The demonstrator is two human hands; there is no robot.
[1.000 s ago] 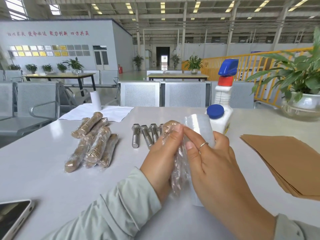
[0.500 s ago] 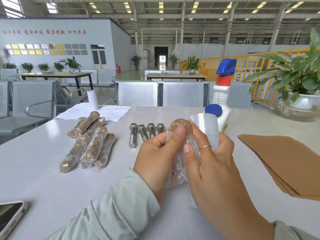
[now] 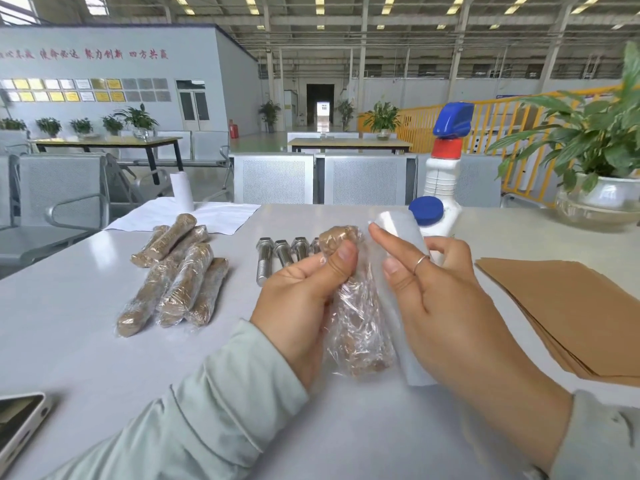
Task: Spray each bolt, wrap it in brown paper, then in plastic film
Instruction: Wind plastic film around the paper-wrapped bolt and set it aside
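Observation:
My left hand point(image 3: 301, 299) grips a bolt wrapped in brown paper point(image 3: 356, 317), with clear plastic film around it. Right beside it my right hand point(image 3: 446, 306) holds the roll of plastic film point(image 3: 401, 233), fingers curled over it. Several bare steel bolts point(image 3: 277, 254) lie in a row just behind my left hand. A pile of several finished wrapped bolts point(image 3: 180, 275) lies to the left. A stack of brown paper sheets point(image 3: 568, 306) sits at the right. The white spray bottle point(image 3: 443, 178) with a blue trigger stands behind the roll.
A phone point(image 3: 17, 424) lies at the table's near left corner. White paper and a white roll point(image 3: 181, 192) sit at the far left. A potted plant in a glass bowl point(image 3: 602, 199) stands at the far right. A blue-capped container point(image 3: 426, 211) is by the spray bottle.
The two hands have drawn slightly apart: the wrapped bolt has separated from the film roll, and its brown head end now shows above my left thumb.

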